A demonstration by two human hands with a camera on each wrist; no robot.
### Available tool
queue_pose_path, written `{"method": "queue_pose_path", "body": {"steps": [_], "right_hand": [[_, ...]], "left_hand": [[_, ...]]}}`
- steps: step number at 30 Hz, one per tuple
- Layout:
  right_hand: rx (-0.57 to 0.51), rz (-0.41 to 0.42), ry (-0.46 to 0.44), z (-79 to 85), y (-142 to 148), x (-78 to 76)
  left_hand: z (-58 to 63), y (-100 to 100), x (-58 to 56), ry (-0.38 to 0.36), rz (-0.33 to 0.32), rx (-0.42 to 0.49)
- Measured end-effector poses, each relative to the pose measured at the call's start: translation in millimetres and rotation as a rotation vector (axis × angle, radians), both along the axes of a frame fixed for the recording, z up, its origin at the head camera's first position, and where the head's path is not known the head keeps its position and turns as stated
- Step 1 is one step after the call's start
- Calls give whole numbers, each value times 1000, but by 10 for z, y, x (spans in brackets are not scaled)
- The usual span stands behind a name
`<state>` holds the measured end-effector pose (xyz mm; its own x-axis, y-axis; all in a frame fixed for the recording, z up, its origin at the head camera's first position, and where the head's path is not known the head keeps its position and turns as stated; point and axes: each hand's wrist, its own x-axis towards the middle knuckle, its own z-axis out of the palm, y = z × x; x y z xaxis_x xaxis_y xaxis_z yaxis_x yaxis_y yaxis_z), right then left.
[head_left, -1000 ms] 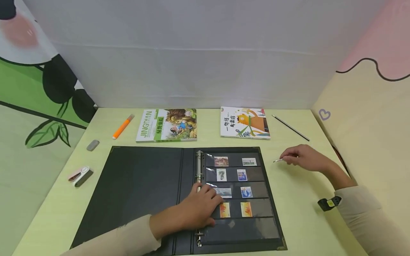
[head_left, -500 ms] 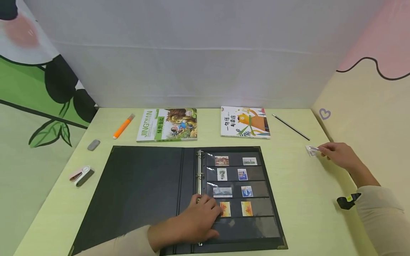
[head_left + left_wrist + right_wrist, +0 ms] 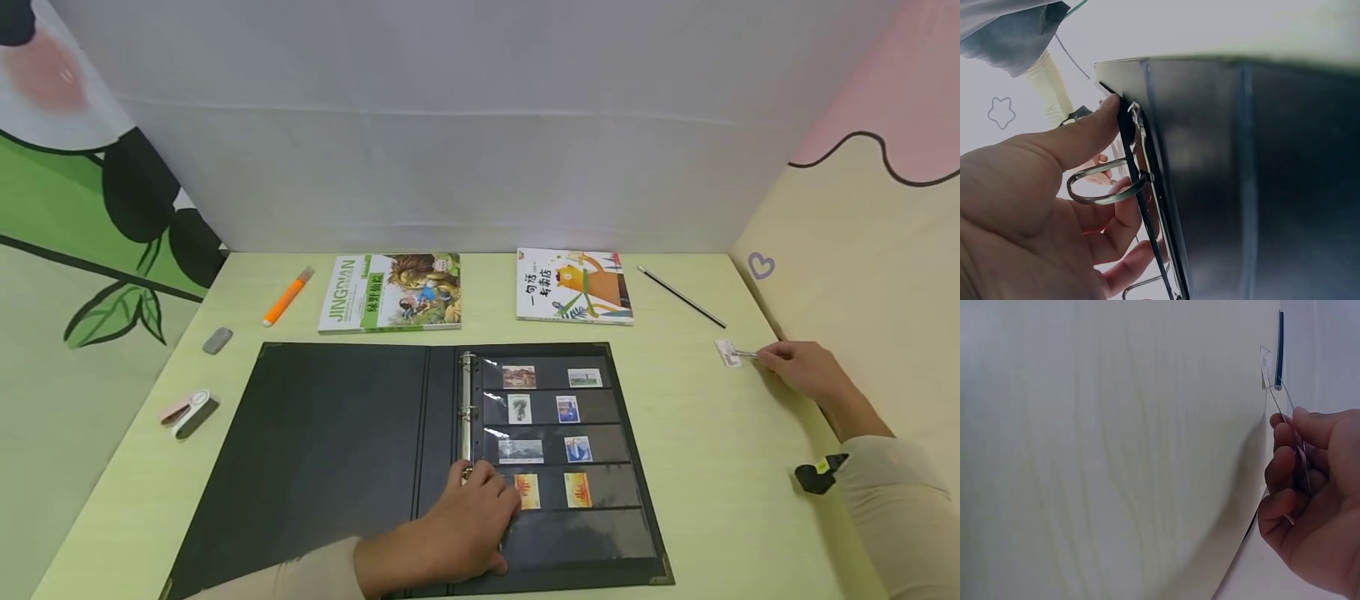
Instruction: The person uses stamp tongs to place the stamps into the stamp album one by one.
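Observation:
My right hand [image 3: 806,369] pinches a pair of thin metal tweezers [image 3: 747,354] between thumb and fingers, at the right side of the table. Their tips reach the edge of a small pale stamp [image 3: 727,353]; whether they grip it I cannot tell. In the right wrist view the two prongs of the tweezers [image 3: 1277,406] stand slightly apart beside the stamp [image 3: 1265,366]. My left hand [image 3: 472,521] rests on the open black stamp album [image 3: 337,433], over the lower rings and the left edge of its page. In the left wrist view, the thumb [image 3: 1094,128] touches that page's edge near a metal ring [image 3: 1100,199].
Several stamps [image 3: 577,490] sit in the page's clear strips. Two books [image 3: 390,293] lie at the back, a pencil [image 3: 681,297] at the right. An orange marker [image 3: 288,297], a grey eraser [image 3: 217,340] and a white-grey stapler-like object [image 3: 191,412] lie left.
My right hand has carried the tweezers from beside the album rightward to the stamp, then drawn back slightly. My left hand has slid a little toward the album's near edge.

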<state>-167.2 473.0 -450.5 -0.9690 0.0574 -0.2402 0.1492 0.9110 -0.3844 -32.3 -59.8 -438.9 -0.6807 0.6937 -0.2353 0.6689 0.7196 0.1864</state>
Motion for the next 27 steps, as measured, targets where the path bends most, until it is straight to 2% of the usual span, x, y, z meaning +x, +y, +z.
{"method": "queue_pose_path", "body": {"steps": [6,12,20,23,27], "right_hand": [[-5,6,18,-77,0,6],[-86,47,86,-6,-183,8],[-180,230,130,207,-807,15],[-209,312,118,296,-1092,40],[-264,452,70,332,-1447,71]], "left_hand": [[-27,26,-13,-27,-22,18],[-2,50,-8,-28,-37,16],[18,71,-31,-66,-1,2],[14,69,-34,-70,6,14],[15,67,-43,-81,-1,19]]}}
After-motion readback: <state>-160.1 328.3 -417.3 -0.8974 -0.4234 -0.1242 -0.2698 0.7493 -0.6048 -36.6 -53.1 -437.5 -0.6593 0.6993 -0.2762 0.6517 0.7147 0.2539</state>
